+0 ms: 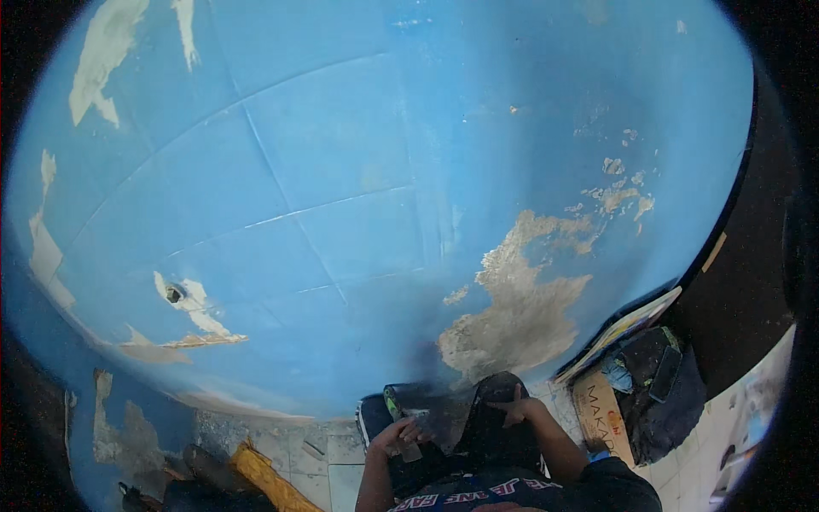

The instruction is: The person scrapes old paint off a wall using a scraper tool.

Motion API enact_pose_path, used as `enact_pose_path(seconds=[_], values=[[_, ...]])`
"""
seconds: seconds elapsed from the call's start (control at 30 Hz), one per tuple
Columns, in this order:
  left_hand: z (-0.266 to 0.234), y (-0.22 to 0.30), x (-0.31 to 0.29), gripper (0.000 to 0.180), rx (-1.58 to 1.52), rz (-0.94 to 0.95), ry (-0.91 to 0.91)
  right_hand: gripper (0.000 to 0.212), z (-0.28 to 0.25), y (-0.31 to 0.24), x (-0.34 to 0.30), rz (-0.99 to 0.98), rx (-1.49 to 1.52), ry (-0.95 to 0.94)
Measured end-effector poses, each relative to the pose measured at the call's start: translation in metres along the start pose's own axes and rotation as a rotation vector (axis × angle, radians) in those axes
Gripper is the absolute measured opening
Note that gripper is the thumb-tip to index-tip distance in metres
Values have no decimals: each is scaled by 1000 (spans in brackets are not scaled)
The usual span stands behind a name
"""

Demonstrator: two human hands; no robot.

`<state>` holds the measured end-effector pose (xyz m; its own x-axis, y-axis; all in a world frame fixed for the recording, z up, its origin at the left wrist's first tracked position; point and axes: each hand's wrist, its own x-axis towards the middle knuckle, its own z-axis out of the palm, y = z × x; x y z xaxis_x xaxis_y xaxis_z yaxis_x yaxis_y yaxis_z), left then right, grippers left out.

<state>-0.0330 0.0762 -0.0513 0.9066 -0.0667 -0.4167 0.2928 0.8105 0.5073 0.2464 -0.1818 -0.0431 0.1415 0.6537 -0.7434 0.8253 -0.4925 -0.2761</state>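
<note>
I sit facing a blue wall [341,230] with peeled patches, my dark-clad knees close to its foot. Over my left thigh, my left hand [401,435] is closed around something pale, partly see-through, too small and blurred to name. A narrow green-patterned thing [392,403] shows just beyond that hand; whether the two touch, I cannot tell. My right hand [515,411] rests on my right knee with thumb and forefinger apart, holding nothing that I can see. A large bare grey patch [512,311] of wall lies beyond the right knee.
To the right, a lettered cardboard piece [600,414] leans by a black bag or cloth [661,405] with a phone-like dark slab [665,373] on it. At left are a yellow-orange cloth or bag [264,478] and pale floor tiles [341,482]. A pipe end [175,293] pierces the wall.
</note>
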Motion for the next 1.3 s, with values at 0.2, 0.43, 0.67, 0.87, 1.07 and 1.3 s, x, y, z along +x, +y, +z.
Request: enact_pose_path(seconds=[0.2,0.43,0.67,0.87,1.07,1.3], values=[[18,4,-1,54,-21,-58,167,30,-27,-34,-74,-275,523,503],[-4,-1,4,48,51,-9,197,36,-167,-150,-302,-1045,508,1427],[11,-4,7,51,16,38,235,54,-184,-187,-349,-1192,225,1903],[13,-2,8,55,-5,22,153,57,-189,-178,-351,-1449,102,2013],[19,-1,9,57,-46,0,138,23,-190,-177,-354,-1267,5,1994],[11,-2,10,57,15,34,114,24,-187,-178,-354,-1280,18,1945]])
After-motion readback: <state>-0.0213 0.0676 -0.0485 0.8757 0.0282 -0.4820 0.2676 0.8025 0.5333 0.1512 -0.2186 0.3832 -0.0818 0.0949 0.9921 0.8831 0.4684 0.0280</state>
